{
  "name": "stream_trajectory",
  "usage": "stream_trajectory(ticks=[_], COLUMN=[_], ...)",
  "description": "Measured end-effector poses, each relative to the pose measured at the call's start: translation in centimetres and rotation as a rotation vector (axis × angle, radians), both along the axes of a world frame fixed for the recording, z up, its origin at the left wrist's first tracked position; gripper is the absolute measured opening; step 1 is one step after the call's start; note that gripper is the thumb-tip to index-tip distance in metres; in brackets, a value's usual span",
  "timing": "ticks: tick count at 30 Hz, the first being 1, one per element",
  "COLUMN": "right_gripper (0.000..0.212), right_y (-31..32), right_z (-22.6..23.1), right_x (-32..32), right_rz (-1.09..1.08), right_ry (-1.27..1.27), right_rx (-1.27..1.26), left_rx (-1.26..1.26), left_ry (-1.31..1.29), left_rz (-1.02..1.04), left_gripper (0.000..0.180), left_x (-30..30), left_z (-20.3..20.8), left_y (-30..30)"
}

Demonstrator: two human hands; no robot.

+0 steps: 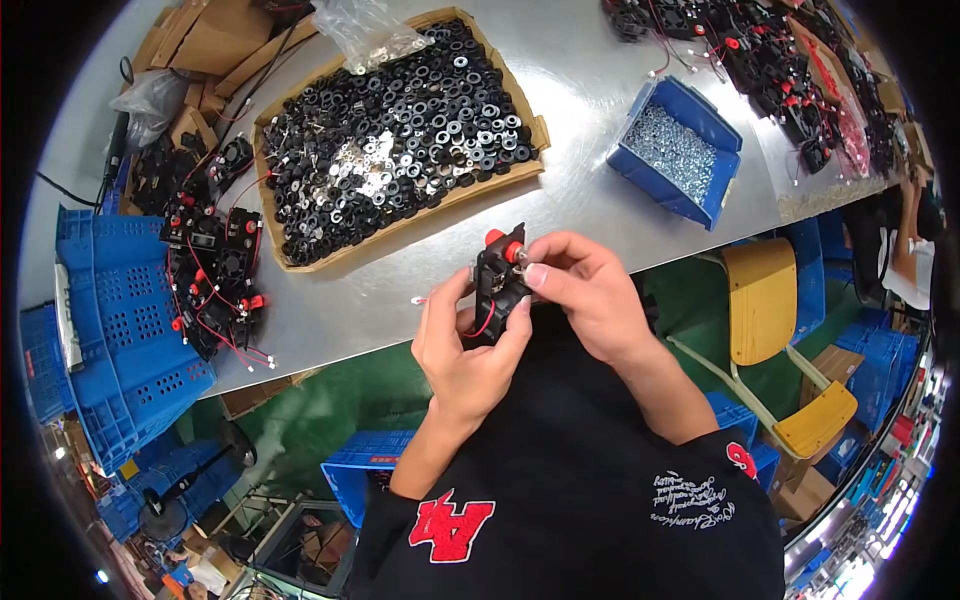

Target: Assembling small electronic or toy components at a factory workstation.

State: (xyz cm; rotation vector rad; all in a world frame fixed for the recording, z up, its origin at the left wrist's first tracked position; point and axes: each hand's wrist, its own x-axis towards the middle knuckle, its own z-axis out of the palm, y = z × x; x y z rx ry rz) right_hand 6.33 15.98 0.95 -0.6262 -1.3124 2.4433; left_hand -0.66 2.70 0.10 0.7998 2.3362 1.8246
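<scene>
My left hand (pixel 462 340) grips a black plastic fan assembly (pixel 490 283) by its sides, just off the near edge of the metal table. Two red terminals (pixel 513 251) stick out from the top of the assembly, and a thin red wire curves along its lower part. The thumb and index finger of my right hand (pixel 598 298) pinch together at the metal end of one red terminal. Whatever small part lies between these fingertips is too small and covered to make out.
Beyond my hands, a shallow cardboard tray (pixel 535 165) holds many black rings and silver washers. A blue bin (pixel 640 165) of small metal pieces stands to its right. Similar wired assemblies (pixel 215 255) lie piled left, beside blue crates (pixel 125 310). A yellow chair (pixel 760 300) stands right.
</scene>
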Motion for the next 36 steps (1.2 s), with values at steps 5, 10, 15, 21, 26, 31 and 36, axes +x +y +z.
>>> stream_trajectory(ticks=[5, 10, 15, 21, 26, 31, 36], right_gripper=[0.013, 0.013, 0.015, 0.015, 0.015, 0.015, 0.013], right_y=[0.8, -0.6, -1.1, -1.8, -1.6, -1.2, -0.2], right_z=[-0.4, 0.3, -0.9, -1.0, -0.9, -0.2, -0.7], right_x=[0.1, -0.1, -0.3, 0.2, 0.3, -0.2, -0.3], right_rz=[0.151, -0.048, -0.099, -0.153, -0.168, -0.156, -0.107], right_ry=[-0.040, -0.004, 0.032, -0.005, -0.031, -0.115, -0.112], right_rx=[-0.518, -0.313, -0.027, 0.342, 0.398, 0.354, 0.186], left_rx=[-0.011, -0.082, -0.077, -0.083, -0.112, -0.177, -0.187], left_ry=[0.101, 0.418, 0.405, 0.341, 0.394, 0.476, 0.406], left_rz=[0.007, 0.042, 0.073, 0.067, 0.077, 0.087, 0.043], left_gripper=[0.051, 0.054, 0.055, 0.054, 0.054, 0.051, 0.048], left_x=[0.0, -0.2, -0.2, -0.1, -0.1, -0.1, -0.1], left_z=[-0.1, 0.0, -0.3, 0.4, 0.1, -0.2, 0.0], left_y=[0.4, 1.0, 1.3, 1.3, 1.5, 1.4, 1.4])
